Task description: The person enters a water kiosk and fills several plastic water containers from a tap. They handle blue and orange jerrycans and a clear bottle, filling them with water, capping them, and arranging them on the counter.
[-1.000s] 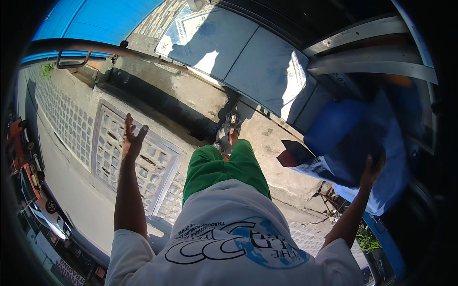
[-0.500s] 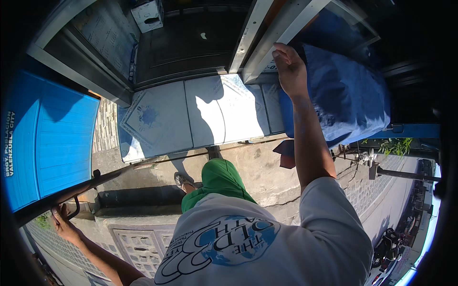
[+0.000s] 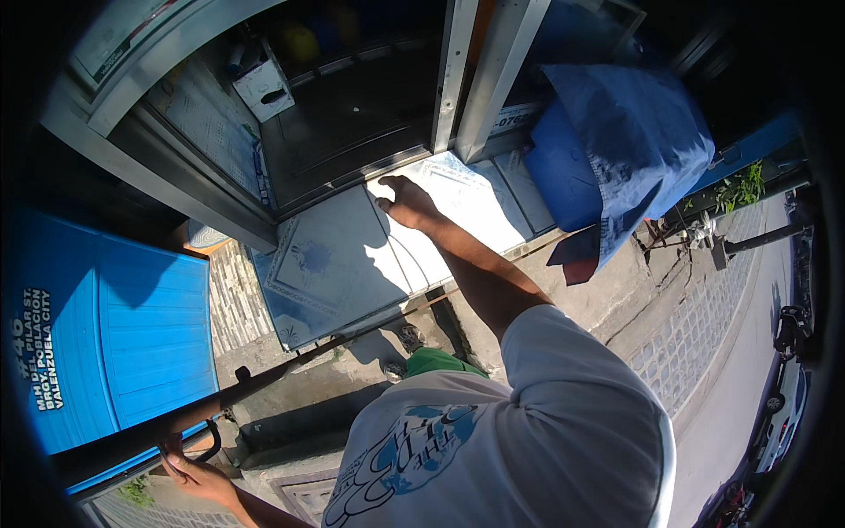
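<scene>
At the lower left my left hand (image 3: pixel 189 480) grips the edge of a long dark door (image 3: pixel 290 365), seen nearly edge-on, beside its curved pull handle (image 3: pixel 214 443). My right arm reaches forward across white and blue tiles (image 3: pixel 330 251). Over them, close to a dark sill, my right hand (image 3: pixel 409 204) has its fingers loosely bent and apart, with nothing in them. I cannot tell whether it touches the tiles. A grey metal door frame (image 3: pixel 493 88) stands just beyond it.
A dark blue cloth (image 3: pixel 634 141) covers a blue rounded object (image 3: pixel 559 167) at the right. A blue panel with white lettering (image 3: pixel 154 326) fills the left. A white box (image 3: pixel 264 91) sits inside the doorway. A concrete step (image 3: pixel 519 308) lies below, and parked vehicles (image 3: pixel 783 405) line the street.
My right hand has come away from the metal frame, down and left over the tiles. My left hand stays at the door edge. The whole view has shifted and turned slightly.
</scene>
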